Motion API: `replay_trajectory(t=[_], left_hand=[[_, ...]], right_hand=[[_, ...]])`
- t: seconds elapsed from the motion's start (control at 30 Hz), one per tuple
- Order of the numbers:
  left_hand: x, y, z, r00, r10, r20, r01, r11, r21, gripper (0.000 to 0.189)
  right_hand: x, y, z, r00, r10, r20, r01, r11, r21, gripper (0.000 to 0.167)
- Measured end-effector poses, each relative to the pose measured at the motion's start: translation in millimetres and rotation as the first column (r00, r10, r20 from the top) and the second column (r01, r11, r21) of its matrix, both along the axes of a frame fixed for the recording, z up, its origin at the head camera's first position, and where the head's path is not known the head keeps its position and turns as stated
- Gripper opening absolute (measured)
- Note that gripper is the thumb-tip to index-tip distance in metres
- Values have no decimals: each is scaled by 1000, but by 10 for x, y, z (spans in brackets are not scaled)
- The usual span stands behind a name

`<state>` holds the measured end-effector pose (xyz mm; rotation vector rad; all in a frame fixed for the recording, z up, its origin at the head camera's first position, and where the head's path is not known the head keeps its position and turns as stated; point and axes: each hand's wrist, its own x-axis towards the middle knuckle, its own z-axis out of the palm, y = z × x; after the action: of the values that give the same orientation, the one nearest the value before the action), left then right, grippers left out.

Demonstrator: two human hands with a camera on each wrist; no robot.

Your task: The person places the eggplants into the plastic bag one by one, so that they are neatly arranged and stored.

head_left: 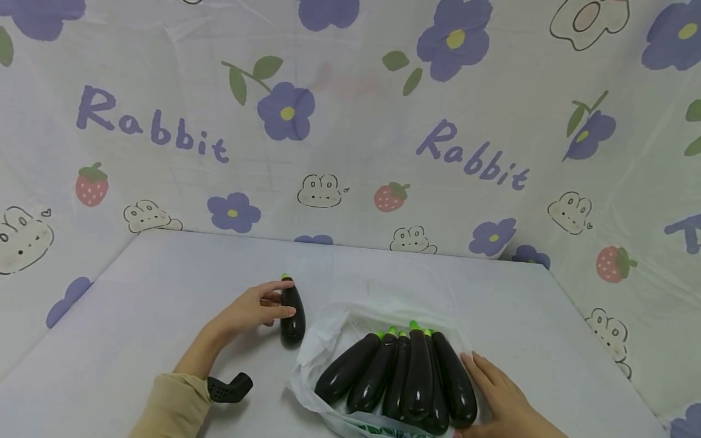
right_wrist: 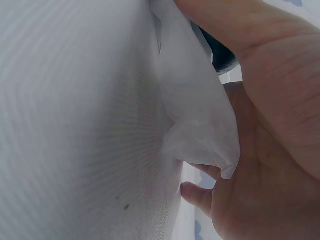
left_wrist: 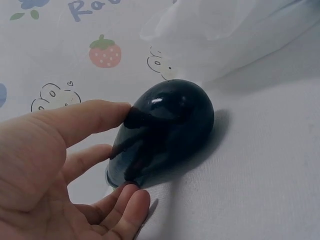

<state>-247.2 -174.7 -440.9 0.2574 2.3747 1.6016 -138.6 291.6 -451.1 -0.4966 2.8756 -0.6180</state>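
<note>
In the head view, my left hand (head_left: 254,310) grips a single dark eggplant (head_left: 294,316) at the left of the bag, its green tip pointing away. The left wrist view shows the thumb and fingers on either side of that glossy eggplant (left_wrist: 165,130), which touches the table. Several more eggplants (head_left: 418,377) lie side by side in a white plastic bag (head_left: 309,374), green ends toward the far side. My right hand (head_left: 498,395) rests against the bag's right side with fingers extended. Up close, the bag's thin edge (right_wrist: 200,110) lies against the palm.
A white-covered table (head_left: 219,261) carries everything. Behind it hangs a cloth (head_left: 350,121) printed with flowers, rabbits and strawberries. A black wrist-worn device (head_left: 230,388) sticks out by the left sleeve (head_left: 172,404).
</note>
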Motion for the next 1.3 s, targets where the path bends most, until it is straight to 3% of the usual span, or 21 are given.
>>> replay_trajectory(t=[0.33,0.57,0.93,1.3], left_hand=[[-10,-1,-18,1000,-28,1,28,999,-16,61],[16,19,3,999,-22,-27,20,999,-43,71],[-7,-5,-19,1000,6,13,-7,1000,25,74],[4,2,-14,1000,-22,5,21,995,96,74]], right_hand=[[3,21,-13,999,29,-32,-29,999,-15,122],[7,21,-14,1000,16,-14,-16,1000,-1,123],[4,-2,32,998,-15,65,17,999,-37,122],[9,24,-6,999,3,32,-2,999,-35,122]])
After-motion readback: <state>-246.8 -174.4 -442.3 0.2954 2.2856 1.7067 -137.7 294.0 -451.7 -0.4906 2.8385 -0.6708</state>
